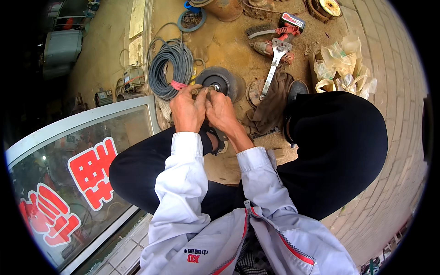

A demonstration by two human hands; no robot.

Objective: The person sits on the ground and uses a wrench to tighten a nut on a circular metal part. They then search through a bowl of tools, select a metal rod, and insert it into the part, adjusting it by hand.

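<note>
A dark, round machine body [238, 85], like a motor or pump housing, stands upright on the ground in front of me. From the middle of its top face sticks a short metal shaft [215, 87]. My left hand [188, 110] is closed at the near left side of this shaft, its fingertips pinching a small brownish piece whose kind I cannot make out. Close against it, my right hand [221, 111] is closed too, fingers curled by the shaft. The fingers hide most of what they grip.
Left of the housing lies a coil of grey cable [170, 64] tied in pink. Beyond are a red cordless power tool [286, 34], a flat metal wrench [274, 64] and a brown rag [272, 105]. Plastic bags [341, 68] fill a box at right. A glass door [91, 160] borders my left.
</note>
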